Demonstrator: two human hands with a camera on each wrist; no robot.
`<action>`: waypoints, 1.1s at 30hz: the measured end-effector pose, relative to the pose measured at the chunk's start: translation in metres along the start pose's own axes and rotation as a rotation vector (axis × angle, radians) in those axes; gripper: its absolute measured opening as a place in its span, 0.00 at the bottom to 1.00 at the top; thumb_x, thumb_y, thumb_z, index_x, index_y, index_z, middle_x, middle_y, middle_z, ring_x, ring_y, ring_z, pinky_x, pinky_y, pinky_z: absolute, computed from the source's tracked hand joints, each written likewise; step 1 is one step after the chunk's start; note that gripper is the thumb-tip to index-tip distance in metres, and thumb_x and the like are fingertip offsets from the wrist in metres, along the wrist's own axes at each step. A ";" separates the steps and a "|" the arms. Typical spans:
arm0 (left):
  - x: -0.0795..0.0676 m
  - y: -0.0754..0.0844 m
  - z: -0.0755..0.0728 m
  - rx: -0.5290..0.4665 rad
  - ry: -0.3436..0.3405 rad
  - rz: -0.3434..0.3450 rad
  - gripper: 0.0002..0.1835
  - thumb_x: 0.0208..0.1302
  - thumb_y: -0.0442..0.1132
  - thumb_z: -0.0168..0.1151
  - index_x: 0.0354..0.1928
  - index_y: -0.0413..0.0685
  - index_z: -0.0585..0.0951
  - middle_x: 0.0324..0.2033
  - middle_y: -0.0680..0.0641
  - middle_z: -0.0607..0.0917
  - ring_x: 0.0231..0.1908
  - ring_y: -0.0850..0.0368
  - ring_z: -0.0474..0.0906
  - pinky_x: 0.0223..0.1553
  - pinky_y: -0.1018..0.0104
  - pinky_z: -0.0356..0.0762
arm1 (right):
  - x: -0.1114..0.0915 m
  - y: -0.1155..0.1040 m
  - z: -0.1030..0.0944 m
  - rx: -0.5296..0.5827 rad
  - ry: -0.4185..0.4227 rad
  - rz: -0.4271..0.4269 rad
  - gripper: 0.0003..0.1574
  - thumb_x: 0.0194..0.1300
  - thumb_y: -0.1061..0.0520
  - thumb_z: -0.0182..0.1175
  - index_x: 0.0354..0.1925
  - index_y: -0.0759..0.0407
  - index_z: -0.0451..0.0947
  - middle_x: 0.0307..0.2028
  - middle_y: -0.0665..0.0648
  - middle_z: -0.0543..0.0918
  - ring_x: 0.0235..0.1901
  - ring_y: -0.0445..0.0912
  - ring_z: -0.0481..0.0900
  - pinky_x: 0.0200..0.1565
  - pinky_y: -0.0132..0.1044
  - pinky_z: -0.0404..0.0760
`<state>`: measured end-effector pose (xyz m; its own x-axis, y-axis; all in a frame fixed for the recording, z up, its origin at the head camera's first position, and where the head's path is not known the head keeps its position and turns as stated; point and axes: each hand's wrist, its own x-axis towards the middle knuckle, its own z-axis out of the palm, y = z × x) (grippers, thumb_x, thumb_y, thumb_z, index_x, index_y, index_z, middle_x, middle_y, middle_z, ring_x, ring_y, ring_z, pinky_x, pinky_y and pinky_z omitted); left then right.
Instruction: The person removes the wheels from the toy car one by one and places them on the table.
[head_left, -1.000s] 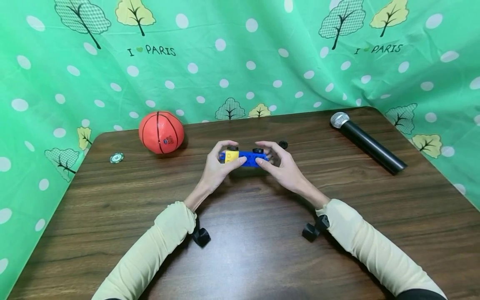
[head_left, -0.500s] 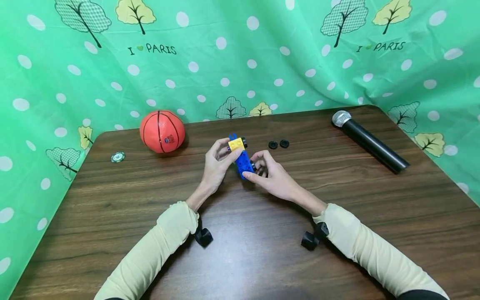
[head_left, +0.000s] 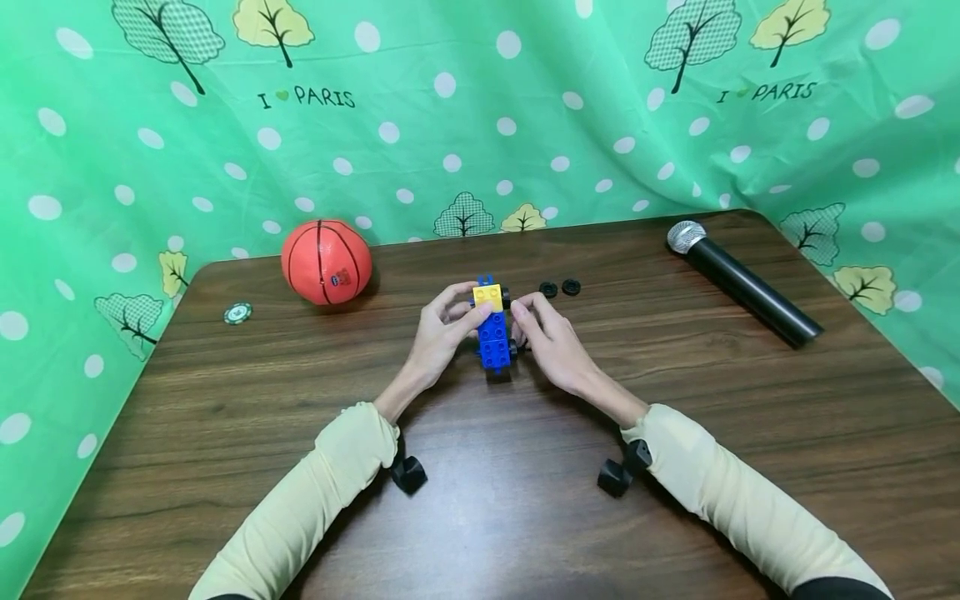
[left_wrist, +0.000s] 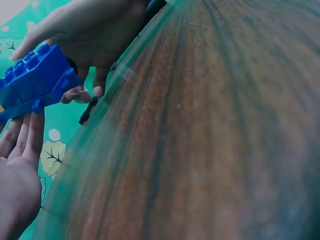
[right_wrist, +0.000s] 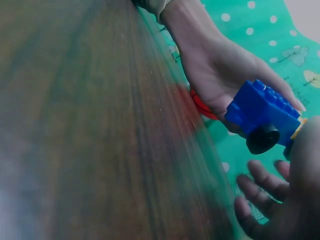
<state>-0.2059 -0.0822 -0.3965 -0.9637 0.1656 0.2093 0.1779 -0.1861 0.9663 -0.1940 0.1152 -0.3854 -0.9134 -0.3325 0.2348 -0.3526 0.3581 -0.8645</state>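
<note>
One blue-and-yellow toy-brick car (head_left: 493, 338), raised above the counter (head_left: 510, 517); left hand's (head_left: 438, 335) fingers gripping it. Mounted: two black wheels (head_left: 513, 347), right side. Left side: one axle stub (left_wrist: 37, 106) bare. Right hand (head_left: 557, 346): fingers loosely parted nearby, contact unclear. Apparently half-wheeled; two loose wheels (head_left: 571, 287) remain on counter.
</note>
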 end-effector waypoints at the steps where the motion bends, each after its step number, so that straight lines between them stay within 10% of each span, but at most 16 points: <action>1: 0.000 0.000 0.000 0.000 -0.007 -0.003 0.24 0.71 0.31 0.62 0.67 0.32 0.73 0.36 0.46 0.87 0.34 0.60 0.84 0.37 0.67 0.83 | 0.002 0.000 0.001 0.034 0.016 0.006 0.22 0.86 0.48 0.40 0.55 0.66 0.69 0.36 0.62 0.79 0.36 0.54 0.78 0.40 0.42 0.77; 10: 0.000 0.001 0.000 0.023 -0.040 0.004 0.25 0.71 0.31 0.62 0.67 0.31 0.73 0.35 0.48 0.86 0.35 0.62 0.83 0.38 0.68 0.82 | 0.014 -0.004 0.014 0.261 0.098 0.013 0.19 0.86 0.53 0.40 0.57 0.69 0.64 0.35 0.63 0.75 0.35 0.52 0.74 0.38 0.36 0.76; 33: 0.001 0.001 0.002 0.205 -0.025 -0.027 0.21 0.79 0.45 0.55 0.62 0.36 0.78 0.48 0.40 0.86 0.46 0.58 0.79 0.46 0.63 0.77 | 0.015 -0.006 0.026 0.139 0.188 -0.002 0.20 0.86 0.50 0.42 0.56 0.66 0.67 0.41 0.61 0.73 0.42 0.55 0.70 0.45 0.41 0.66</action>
<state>-0.2063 -0.0798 -0.3953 -0.9639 0.1922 0.1841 0.1913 0.0196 0.9813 -0.2001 0.0853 -0.3882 -0.9391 -0.1597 0.3044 -0.3353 0.2296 -0.9137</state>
